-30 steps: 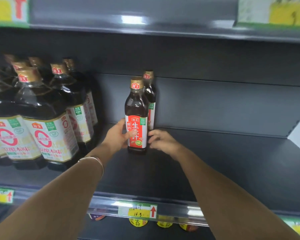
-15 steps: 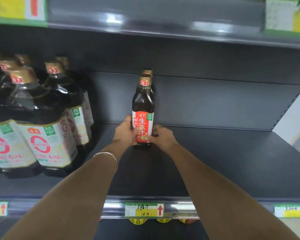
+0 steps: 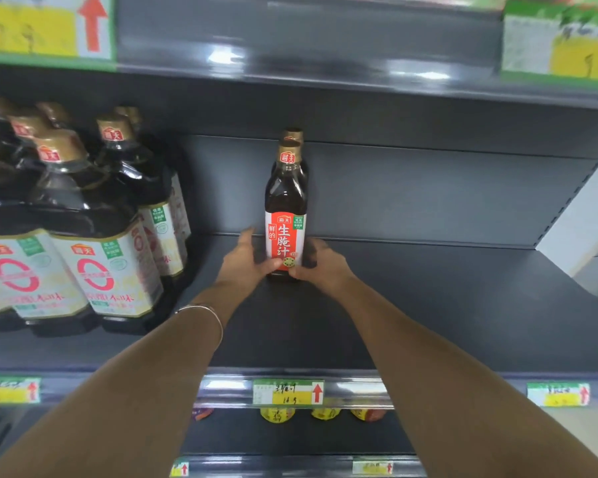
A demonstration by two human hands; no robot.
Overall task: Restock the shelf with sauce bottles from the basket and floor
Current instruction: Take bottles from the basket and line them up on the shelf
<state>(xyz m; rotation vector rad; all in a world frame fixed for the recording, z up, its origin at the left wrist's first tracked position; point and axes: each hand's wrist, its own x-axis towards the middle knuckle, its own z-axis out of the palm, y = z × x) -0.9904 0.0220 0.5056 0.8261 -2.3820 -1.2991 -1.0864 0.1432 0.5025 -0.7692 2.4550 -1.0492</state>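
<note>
left hand, right hand grip front sauce bottle at shelf back edge, second bottle behind; restock looks early

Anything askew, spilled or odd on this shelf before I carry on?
Nothing stands out. The red-label bottle stands upright on the shelf, in front of a second bottle. The left hand and right hand hold its base. The large bottles stand in rows; no spill shows.

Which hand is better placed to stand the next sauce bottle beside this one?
Probably the right hand: bare shelf lies on its side of the held sauce bottle; big bottles stand nearer the left hand.
</note>
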